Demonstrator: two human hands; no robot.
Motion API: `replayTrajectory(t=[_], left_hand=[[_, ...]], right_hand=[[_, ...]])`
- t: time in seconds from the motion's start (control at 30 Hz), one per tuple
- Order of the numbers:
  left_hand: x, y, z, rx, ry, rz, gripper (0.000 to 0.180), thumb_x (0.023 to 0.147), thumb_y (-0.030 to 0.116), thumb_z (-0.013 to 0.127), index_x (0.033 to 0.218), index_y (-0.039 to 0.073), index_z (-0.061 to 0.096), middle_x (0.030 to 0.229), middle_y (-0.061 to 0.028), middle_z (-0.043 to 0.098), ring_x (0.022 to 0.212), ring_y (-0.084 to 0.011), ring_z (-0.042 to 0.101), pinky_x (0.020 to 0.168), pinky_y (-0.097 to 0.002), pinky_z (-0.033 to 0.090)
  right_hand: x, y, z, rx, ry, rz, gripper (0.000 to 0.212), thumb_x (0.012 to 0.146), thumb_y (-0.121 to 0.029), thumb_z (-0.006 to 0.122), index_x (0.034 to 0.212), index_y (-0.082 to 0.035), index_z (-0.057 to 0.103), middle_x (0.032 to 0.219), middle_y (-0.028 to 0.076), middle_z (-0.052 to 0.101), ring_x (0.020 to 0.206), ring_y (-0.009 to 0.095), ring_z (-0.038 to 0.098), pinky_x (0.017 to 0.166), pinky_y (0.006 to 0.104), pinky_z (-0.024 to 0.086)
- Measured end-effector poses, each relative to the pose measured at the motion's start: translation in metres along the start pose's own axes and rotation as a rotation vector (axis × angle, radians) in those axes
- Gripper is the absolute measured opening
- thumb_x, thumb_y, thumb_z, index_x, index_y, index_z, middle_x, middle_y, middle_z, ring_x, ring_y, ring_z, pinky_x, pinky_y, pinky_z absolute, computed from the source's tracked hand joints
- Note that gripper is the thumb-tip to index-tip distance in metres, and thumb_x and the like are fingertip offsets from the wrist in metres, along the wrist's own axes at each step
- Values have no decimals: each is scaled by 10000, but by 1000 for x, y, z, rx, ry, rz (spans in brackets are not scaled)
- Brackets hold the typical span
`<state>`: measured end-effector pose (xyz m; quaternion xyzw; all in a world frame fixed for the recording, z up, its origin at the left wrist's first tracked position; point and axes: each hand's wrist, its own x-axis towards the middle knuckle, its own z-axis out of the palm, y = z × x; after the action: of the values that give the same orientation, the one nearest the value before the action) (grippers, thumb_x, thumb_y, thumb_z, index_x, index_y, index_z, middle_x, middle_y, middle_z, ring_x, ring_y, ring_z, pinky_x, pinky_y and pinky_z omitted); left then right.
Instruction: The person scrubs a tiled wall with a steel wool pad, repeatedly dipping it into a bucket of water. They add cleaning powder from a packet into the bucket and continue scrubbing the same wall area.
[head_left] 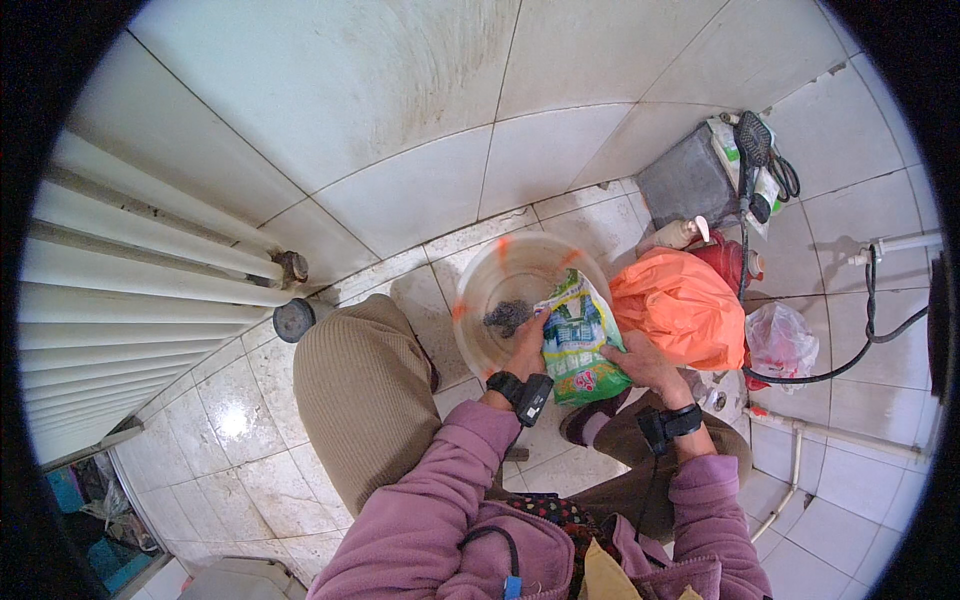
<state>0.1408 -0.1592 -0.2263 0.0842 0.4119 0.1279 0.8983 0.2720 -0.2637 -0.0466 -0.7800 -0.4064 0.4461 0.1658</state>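
Both hands hold a green, white and blue printed plastic bag (583,335), which looks like a washing powder bag. My left hand (530,345) is closed on its left edge, with the thumb on the front. My right hand (648,364) grips the lower right edge. The bag is tilted over the near right rim of a whitish round bucket (475,275) with orange marks. A dark grey clump like a steel wool scourer (507,317) lies in the bucket, close to my left hand. Whether anything leaves the bag cannot be seen.
An orange plastic bag (675,305) bulges right of the bucket. Behind it are a pump bottle (672,235), a red container (722,262) and a grey bin (685,178). A black hose (830,375) runs along the right wall. A white radiator (150,290) stands left.
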Motion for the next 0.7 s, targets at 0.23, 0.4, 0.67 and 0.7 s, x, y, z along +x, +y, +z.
replayTrajectory(t=[0.23, 0.4, 0.67, 0.7], left_hand=[[6, 1, -7, -136, -121, 27, 355, 957, 348, 555, 1141, 49, 603, 1097, -94, 652, 968, -241, 647, 885, -429, 532], [9, 8, -4, -117, -130, -2, 332, 947, 319, 576, 1128, 42, 606, 1080, -101, 657, 962, -244, 651, 878, -440, 536], [1, 14, 3, -82, -68, -23, 254, 923, 251, 611, 1044, 29, 636, 969, -96, 666, 841, -219, 649, 773, -385, 551], [2, 13, 3, -73, -65, -6, 256, 927, 257, 607, 1043, 30, 635, 963, -95, 664, 838, -219, 648, 767, -388, 552]], right_hand=[[-2, 0, 0, -11, -15, -2, 317, 905, -237, 573, 1006, 59, 623, 775, 222, 639, 724, 291, 640, 694, 400, 486], [-2, 9, 2, -6, -2, -29, 328, 905, -255, 575, 984, 59, 633, 776, 242, 632, 724, 310, 640, 691, 406, 488], [1, 24, 8, -122, -20, -13, 311, 896, -249, 574, 959, 49, 638, 834, 296, 614, 820, 422, 625, 720, 462, 485], [1, 24, 8, -94, -35, -5, 307, 896, -246, 574, 957, 47, 638, 835, 296, 614, 827, 427, 623, 725, 467, 484]])
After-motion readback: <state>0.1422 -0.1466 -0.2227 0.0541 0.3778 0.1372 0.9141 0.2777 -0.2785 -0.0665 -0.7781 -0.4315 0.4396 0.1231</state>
